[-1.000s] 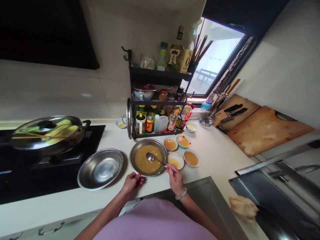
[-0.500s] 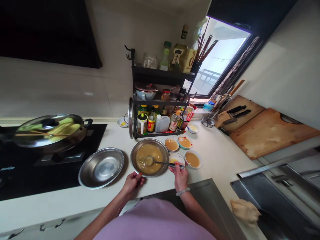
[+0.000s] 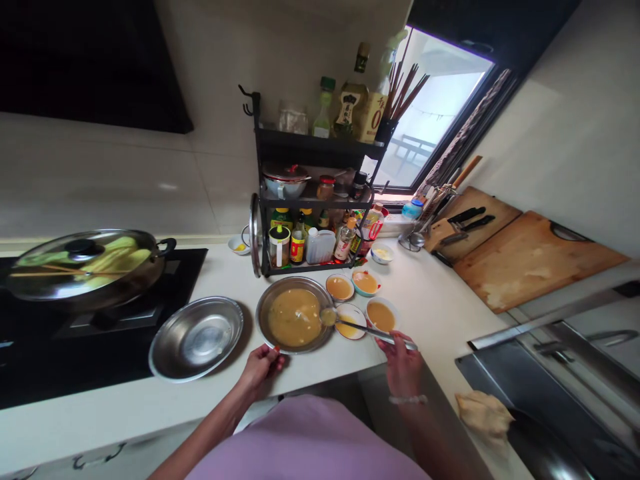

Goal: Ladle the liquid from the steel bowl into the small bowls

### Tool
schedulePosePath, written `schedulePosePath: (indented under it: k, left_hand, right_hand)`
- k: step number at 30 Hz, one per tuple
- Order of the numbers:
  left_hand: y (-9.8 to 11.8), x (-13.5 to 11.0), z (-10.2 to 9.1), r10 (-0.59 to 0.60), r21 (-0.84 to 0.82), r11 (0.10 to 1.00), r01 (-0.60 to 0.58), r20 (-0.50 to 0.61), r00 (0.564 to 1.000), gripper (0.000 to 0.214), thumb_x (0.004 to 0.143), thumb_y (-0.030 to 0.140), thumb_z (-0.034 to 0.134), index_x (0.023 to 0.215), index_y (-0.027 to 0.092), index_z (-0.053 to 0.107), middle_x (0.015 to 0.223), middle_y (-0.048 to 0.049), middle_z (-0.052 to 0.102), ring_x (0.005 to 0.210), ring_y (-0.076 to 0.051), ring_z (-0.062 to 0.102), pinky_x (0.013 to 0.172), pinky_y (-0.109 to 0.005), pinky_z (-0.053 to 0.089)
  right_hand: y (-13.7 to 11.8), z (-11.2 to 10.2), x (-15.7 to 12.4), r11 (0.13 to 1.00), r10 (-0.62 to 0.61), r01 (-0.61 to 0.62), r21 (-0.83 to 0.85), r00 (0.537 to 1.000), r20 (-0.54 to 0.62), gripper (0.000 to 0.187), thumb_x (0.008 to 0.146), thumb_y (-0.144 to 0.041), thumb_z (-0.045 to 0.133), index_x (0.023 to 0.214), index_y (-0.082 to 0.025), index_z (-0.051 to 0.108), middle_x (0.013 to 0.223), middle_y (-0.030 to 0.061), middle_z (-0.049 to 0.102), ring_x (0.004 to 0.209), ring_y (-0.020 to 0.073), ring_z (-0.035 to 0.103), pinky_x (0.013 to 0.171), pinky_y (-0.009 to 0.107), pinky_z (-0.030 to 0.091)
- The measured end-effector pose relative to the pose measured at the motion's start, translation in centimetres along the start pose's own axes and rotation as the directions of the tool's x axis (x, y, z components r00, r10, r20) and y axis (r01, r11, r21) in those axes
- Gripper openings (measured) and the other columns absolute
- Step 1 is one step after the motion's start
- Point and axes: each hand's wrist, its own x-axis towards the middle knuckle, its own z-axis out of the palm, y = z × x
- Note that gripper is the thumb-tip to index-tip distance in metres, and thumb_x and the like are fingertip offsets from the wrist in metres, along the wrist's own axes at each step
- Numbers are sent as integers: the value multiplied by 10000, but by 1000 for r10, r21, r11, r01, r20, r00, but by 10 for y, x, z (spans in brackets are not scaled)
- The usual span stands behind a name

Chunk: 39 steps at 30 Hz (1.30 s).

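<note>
Left of a small white bowl, pinching the big metal bowl by its near edge with left hand; gripping the ladle in right hand, with scoop at metal bowl's right edge.

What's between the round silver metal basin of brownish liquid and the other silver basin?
Head view: bare white countertop separates the filled basin from the other basin.

Left hand in a pinch, thumb on top, fingers curled below! Out wider, the right hand is closed in a grip, and both bare forearms slant inward.
</note>
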Motion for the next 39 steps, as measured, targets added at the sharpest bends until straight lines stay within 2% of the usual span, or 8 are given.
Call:
schedulePosePath:
  k: [6, 10, 13, 16, 18, 21, 34, 39]
  left_hand:
    - [1, -1, 1, -11, 0, 1000, 11, -10, 1000, 327, 675, 292, 786, 642, 158, 489, 592, -52, 661, 448, -92, 548, 464, -209, 395]
    - [2, -2, 1, -7, -2, 1000, 7, -2, 1000, 327, 672, 294, 790, 642, 156, 495, 599, -58, 663, 450, -93, 551, 456, -206, 383]
    - [1, -1, 0, -10, -4, 1000, 10, -7, 1000, 325, 675, 285, 788, 637, 158, 492, 584, -53, 658, 443, -91, 549, 453, -203, 382]
    - [0, 0, 0, -12, -2, 1000, 12, -5, 1000, 326, 674, 286, 788, 635, 158, 491, 578, -51, 661, 440, -89, 551, 455, -200, 387]
    - [0, 1, 0, -14, 2, 1000, 14, -3, 1000, 328, 673, 295, 784, 637, 160, 488, 577, -45, 665, 437, -86, 550, 457, -197, 391]
    - [0, 1, 0, -13, 18, 1000, 13, -1, 1000, 334, 669, 309, 782, 639, 165, 482, 571, -36, 668, 432, -82, 546, 444, -186, 371]
    - [2, -2, 2, -7, -1, 1000, 7, -8, 1000, 305, 710, 238, 758, 627, 165, 474, 566, -47, 660, 431, -84, 542, 449, -192, 381]
    - [-1, 0, 1, 16, -11, 1000, -16, 1, 1000, 291, 710, 241, 753, 624, 159, 488, 560, -47, 652, 439, -83, 541, 456, -193, 387]
  right_hand:
    - [-15, -25, 9, 969, -191, 182, -165, 981, -42, 388, 681, -498, 738, 839, -158, 637, 688, 11, 692, 520, 178, 672, 558, 335, 591]
    - [-15, -37, -1, 839, -298, 335, -430, 942, 153, 378, 789, -521, 628, 920, -169, 668, 701, 44, 708, 606, 212, 702, 630, 347, 580]
    - [-18, -40, -12, 733, -357, 497, -464, 862, 359, 323, 832, -489, 588, 952, -205, 686, 838, 73, 728, 681, 214, 708, 655, 352, 588]
    - [-23, -37, -20, 649, -417, 658, -381, 727, 545, 250, 884, -390, 547, 1001, -225, 693, 971, 94, 720, 814, 223, 707, 692, 358, 598]
    - [-25, -31, -24, 610, -464, 726, -317, 652, 599, 230, 911, -314, 516, 1039, -224, 686, 1014, 99, 714, 870, 220, 700, 708, 351, 600]
    - [-18, -16, -30, 600, -521, 757, -259, 615, 592, 232, 930, -239, 488, 1074, -221, 669, 996, 86, 718, 823, 194, 702, 708, 327, 599]
    - [57, 51, -29, 810, -288, 529, -251, 733, 616, 296, 887, -404, 507, 961, -200, 709, 922, 95, 727, 744, 198, 704, 657, 310, 595]
    - [72, 59, -30, 931, -138, 271, -244, 881, 452, 323, 813, -477, 577, 900, -185, 682, 775, 77, 722, 585, 204, 681, 641, 357, 589]
